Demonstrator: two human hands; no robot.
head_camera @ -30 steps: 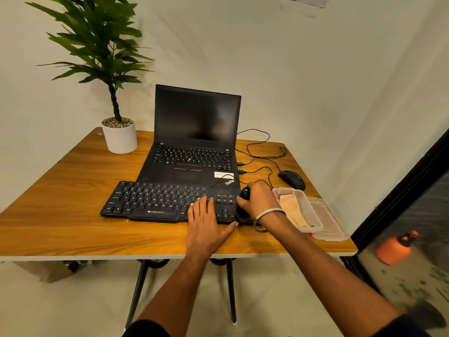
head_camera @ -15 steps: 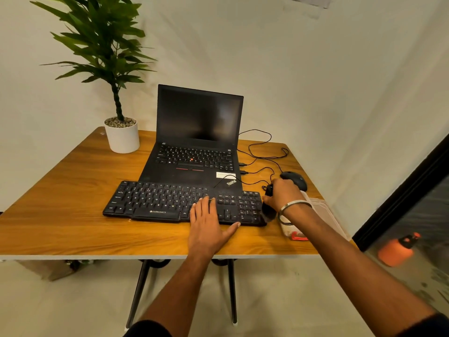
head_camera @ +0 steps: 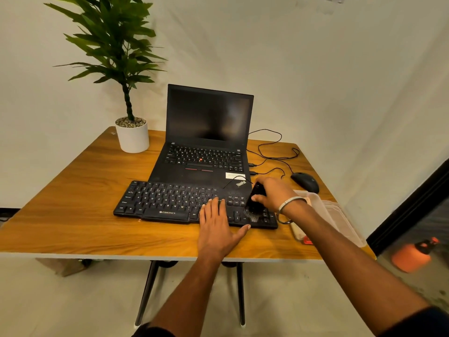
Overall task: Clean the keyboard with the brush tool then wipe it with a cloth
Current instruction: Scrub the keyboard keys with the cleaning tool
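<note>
A black external keyboard (head_camera: 170, 203) lies on the wooden table (head_camera: 73, 215) in front of a laptop. My left hand (head_camera: 216, 227) rests flat on its lower middle keys, fingers spread, holding nothing. My right hand (head_camera: 274, 193) grips a black brush tool (head_camera: 254, 201), whose bristles touch the keys at the keyboard's right end. A folded beige cloth (head_camera: 297, 232) lies in a clear plastic box to the right, mostly hidden behind my right forearm.
An open black laptop (head_camera: 206, 152) stands behind the keyboard. A potted plant (head_camera: 132, 135) sits at the back left, a black mouse (head_camera: 305, 182) with looped cables at the back right. The clear box (head_camera: 325, 212) and its lid sit near the table's right edge. An orange bottle (head_camera: 410, 256) stands on the floor.
My right hand swung right off the keyboard toward the box and mouse, then came back left with the brush onto the keyboard's right end. My left hand stayed in place.
</note>
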